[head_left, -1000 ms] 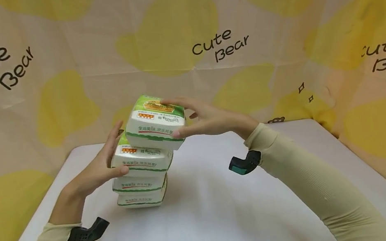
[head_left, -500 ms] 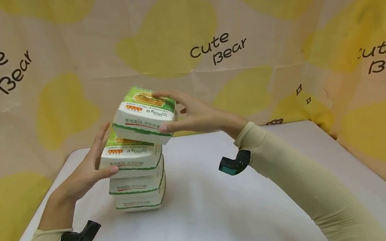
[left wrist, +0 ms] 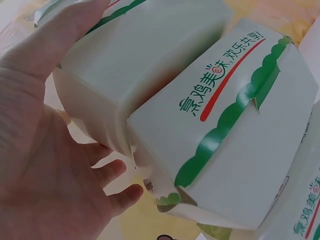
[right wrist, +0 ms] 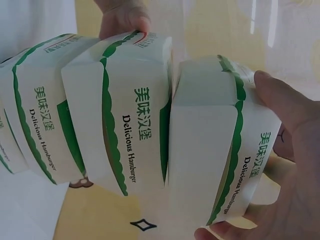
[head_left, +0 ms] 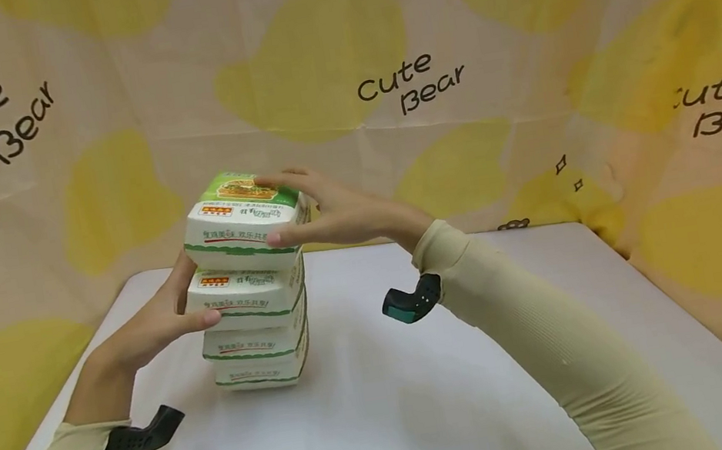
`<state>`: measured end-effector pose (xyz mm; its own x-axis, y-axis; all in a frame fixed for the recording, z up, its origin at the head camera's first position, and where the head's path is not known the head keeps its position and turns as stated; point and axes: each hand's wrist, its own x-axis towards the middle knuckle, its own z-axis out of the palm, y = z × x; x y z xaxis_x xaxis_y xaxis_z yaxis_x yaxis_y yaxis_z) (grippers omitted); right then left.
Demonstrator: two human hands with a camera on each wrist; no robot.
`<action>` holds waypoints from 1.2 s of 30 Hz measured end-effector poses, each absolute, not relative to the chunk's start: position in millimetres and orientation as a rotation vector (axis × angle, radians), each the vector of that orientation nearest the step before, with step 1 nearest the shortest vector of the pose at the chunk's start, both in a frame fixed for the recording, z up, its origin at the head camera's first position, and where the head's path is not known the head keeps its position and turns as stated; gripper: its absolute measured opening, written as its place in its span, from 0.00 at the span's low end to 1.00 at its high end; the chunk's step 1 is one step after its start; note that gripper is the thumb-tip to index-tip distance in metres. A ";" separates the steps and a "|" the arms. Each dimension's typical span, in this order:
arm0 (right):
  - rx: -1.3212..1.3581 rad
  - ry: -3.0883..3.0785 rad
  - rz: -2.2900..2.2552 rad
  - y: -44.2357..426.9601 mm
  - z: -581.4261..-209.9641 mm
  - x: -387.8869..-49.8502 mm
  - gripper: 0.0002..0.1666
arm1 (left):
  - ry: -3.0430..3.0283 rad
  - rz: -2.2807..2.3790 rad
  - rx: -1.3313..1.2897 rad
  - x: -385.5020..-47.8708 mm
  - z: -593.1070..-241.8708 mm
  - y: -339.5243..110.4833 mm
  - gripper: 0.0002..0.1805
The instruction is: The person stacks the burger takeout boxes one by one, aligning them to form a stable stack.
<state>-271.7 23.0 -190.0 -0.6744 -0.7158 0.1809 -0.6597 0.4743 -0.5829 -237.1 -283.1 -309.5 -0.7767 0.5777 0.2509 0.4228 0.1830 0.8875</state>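
Observation:
Several white-and-green paper hamburger boxes form a stack in the head view. My right hand (head_left: 344, 208) holds the top box (head_left: 239, 231), thumb on its front and fingers over its top. It sits directly over the second box (head_left: 241, 293); whether they touch all along cannot be told. Around the second box's left end is my left hand (head_left: 154, 322), its thumb pressing the front. Under it come the third box (head_left: 248, 340) and the bottom box (head_left: 257, 373). In the right wrist view, a narrow gap shows between the held box (right wrist: 205, 135) and the second box (right wrist: 127, 90).
The stack stands on a white table (head_left: 395, 406), left of its middle. Behind it hangs a yellow-patterned cloth (head_left: 307, 54) with "Cute Bear" lettering. A dark wrist camera (head_left: 414, 299) is strapped to the right sleeve, another camera (head_left: 143, 435) to the left.
My right hand has moved left with the top box, which was tilted and off to the right and now lies nearly level over the stack. The left hand keeps its place on the second box.

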 end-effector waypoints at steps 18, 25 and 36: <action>-1.248 2.574 -0.972 5.2 -189.4 -267.2 0.50 | 2.313 1.629 0.965 -234.2 -305.1 -282.4 0.39; -1.281 2.535 -0.998 2.8 -187.7 -266.9 0.52 | 2.314 1.626 0.975 -231.3 -301.3 -281.7 0.44; -1.252 2.557 -1.011 7.0 -191.3 -266.9 0.52 | 2.336 1.613 0.955 -230.0 -302.2 -283.8 0.51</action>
<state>-266.9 7.0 -191.3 -0.6507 -0.7390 0.1745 -0.6584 0.4346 -0.6145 -230.0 -283.8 -302.2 -0.7870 0.5732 0.2282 0.4165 0.2207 0.8819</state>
